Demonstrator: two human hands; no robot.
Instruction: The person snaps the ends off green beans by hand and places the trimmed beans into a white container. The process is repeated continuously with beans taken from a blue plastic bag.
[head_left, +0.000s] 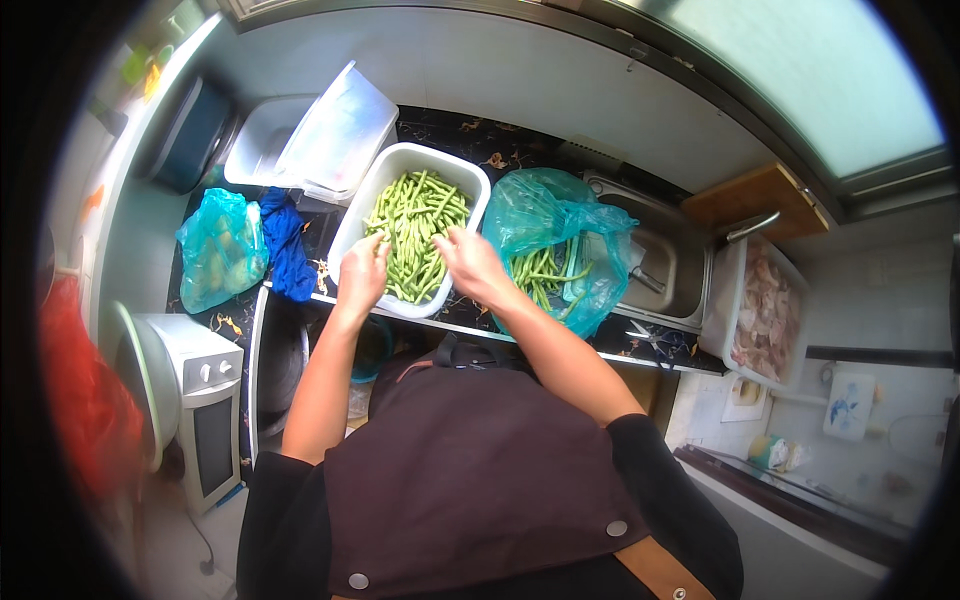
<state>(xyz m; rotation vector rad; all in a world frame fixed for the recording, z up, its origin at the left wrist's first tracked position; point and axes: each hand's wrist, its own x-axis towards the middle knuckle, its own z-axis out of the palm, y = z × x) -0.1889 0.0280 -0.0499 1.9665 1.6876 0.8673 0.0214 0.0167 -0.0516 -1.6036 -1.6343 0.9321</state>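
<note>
A white plastic tub (352, 196) on the dark counter holds a heap of green beans (417, 225). Over the tub's left side, my left hand (364, 271) has its fingers at the edge of the beans. My right hand (466, 259) is over the right side, fingertips at the beans. Whether either hand grips a bean cannot be told. Just right of the tub lies an open teal plastic bag (529, 214) with more green beans (541, 271) in it, partly behind my right forearm.
A steel sink (679, 259) lies right, with scissors (651, 337) near the counter's front edge. Beyond stands a tub of raw meat pieces (765, 319). Left are a blue cloth (287, 244), a filled teal bag (223, 251) and clear plastic containers (341, 131). A wooden board (757, 199) leans behind the sink.
</note>
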